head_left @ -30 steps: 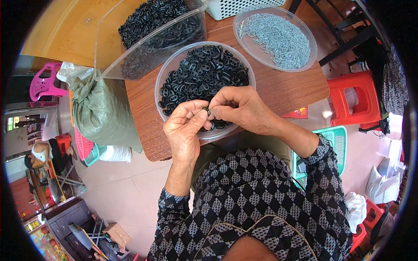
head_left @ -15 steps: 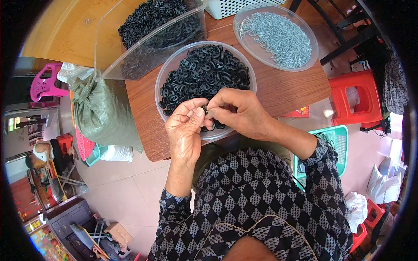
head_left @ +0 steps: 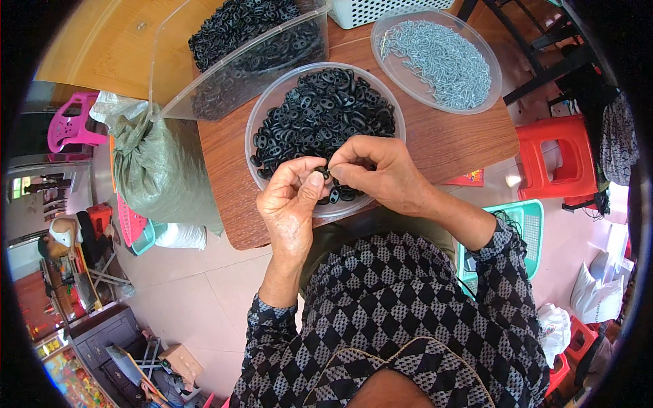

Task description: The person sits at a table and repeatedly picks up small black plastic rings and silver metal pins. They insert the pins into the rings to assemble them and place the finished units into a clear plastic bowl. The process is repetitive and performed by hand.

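Observation:
My left hand (head_left: 289,211) pinches a small black oval piece (head_left: 324,173) between thumb and fingertips, over the near part of a round clear tub (head_left: 249,143). The tub holds a heap of similar black two-holed pieces (head_left: 320,112). My right hand (head_left: 384,175) has its thumb and forefinger closed right beside that piece; whatever lies between those fingertips is too small to make out. Small silver screws (head_left: 442,64) fill a round clear tray (head_left: 494,95) to the right of the tub.
A clear bin (head_left: 173,95) of black pieces stands behind the tub on the wooden table (head_left: 228,197), near a white perforated basket (head_left: 354,15). A tied green sack (head_left: 160,170) leans at the left. Red stools (head_left: 558,156) and a turquoise basket (head_left: 534,234) stand right.
The thumb and finger of my right hand have shifted slightly up and right, showing more of the black piece in my left hand. The whole view has shifted a little.

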`<state>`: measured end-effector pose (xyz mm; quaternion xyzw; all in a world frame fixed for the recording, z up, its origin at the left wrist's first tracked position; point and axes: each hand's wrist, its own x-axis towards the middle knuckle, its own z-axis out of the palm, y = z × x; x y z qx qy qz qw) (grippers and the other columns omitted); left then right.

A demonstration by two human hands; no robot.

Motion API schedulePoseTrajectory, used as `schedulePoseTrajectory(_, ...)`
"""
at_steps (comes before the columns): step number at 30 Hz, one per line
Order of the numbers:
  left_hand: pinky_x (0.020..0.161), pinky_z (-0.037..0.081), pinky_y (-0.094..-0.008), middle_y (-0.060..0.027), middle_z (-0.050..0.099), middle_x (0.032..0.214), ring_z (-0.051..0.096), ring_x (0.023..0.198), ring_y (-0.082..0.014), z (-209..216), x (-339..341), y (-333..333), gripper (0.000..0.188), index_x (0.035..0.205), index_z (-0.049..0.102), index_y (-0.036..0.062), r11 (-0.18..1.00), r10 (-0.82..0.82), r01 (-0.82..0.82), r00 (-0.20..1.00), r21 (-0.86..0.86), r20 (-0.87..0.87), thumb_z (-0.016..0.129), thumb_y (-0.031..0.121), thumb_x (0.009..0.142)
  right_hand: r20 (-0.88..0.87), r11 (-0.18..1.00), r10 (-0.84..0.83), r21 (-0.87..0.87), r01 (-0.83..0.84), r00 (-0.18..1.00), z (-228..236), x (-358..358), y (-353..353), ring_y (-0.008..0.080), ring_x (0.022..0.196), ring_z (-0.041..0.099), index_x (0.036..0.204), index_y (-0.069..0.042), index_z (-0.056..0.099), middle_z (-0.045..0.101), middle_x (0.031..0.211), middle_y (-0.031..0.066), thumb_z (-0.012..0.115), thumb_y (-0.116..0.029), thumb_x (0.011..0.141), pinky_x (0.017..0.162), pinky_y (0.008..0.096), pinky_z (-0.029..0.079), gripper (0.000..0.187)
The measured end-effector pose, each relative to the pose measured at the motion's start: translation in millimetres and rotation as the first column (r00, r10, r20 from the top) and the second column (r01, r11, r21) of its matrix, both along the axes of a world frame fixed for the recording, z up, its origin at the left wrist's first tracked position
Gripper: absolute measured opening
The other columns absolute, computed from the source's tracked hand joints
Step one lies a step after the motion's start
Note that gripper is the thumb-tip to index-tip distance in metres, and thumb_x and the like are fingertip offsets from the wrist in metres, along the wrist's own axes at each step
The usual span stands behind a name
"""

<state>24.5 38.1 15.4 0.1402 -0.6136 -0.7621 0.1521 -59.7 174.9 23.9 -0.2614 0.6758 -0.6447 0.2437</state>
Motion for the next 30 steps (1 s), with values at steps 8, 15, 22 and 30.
schedulePoseTrajectory(8, 0.061, 0.045, -0.0176, -0.0008, 0.060, 0.078, 0.053, 0.067, -0.0050, 0.6, 2.9, -0.4, 0.013, 0.097, 0.063, -0.0018, 0.988, 0.002, 0.000, 1.000, -0.154, 0.010, 0.060, 0.004, 0.085, 0.027, 1.000, 0.020, -0.002, -0.020, 0.999, 0.6, 0.2, -0.1, 0.0051, 0.064, 0.050, 0.078, 0.001, 0.061, 0.058, 0.070, 0.0015, 0.059, -0.006, 0.081, 0.055, 0.0220, 0.042, 0.008)
schedulePoseTrajectory(15, 0.060, 0.045, -0.0174, -0.0006, 0.059, 0.079, 0.052, 0.067, -0.0048, 0.5, 3.1, -2.0, 0.013, 0.097, 0.063, -0.0022, 0.986, -0.001, 0.002, 1.000, -0.169, 0.005, 0.060, 0.003, 0.085, 0.012, 1.000, 0.020, 0.018, -0.021, 1.000, -1.1, 0.0, 1.0, 0.0048, 0.064, 0.049, 0.078, 0.001, 0.061, 0.058, 0.070, 0.0012, 0.060, -0.006, 0.081, 0.055, 0.0218, 0.041, 0.007)
schedulePoseTrajectory(22, 0.059, 0.043, -0.0174, 0.0003, 0.056, 0.080, 0.050, 0.067, -0.0046, -2.2, 4.8, -2.7, 0.012, 0.095, 0.064, -0.0027, 0.982, 0.013, -0.011, 1.000, -0.190, 0.010, 0.061, 0.001, 0.084, 0.004, 0.999, 0.037, 0.024, -0.038, 0.999, -0.2, 0.2, -0.1, 0.0045, 0.064, 0.049, 0.077, 0.001, 0.060, 0.058, 0.068, 0.0012, 0.060, -0.005, 0.081, 0.055, 0.0221, 0.042, 0.007)
schedulePoseTrajectory(30, 0.059, 0.042, -0.0203, -0.0019, 0.056, 0.077, 0.050, 0.067, -0.0074, -4.2, 3.8, -3.0, 0.012, 0.092, 0.064, -0.0016, 0.897, 0.020, -0.034, 0.999, -0.441, -0.034, 0.061, -0.001, 0.081, -0.032, 0.999, 0.037, 0.035, -0.036, 0.999, 0.0, 0.6, -0.4, 0.0048, 0.062, 0.049, 0.076, 0.001, 0.059, 0.057, 0.067, 0.0013, 0.059, -0.005, 0.081, 0.053, 0.0225, 0.041, 0.007)
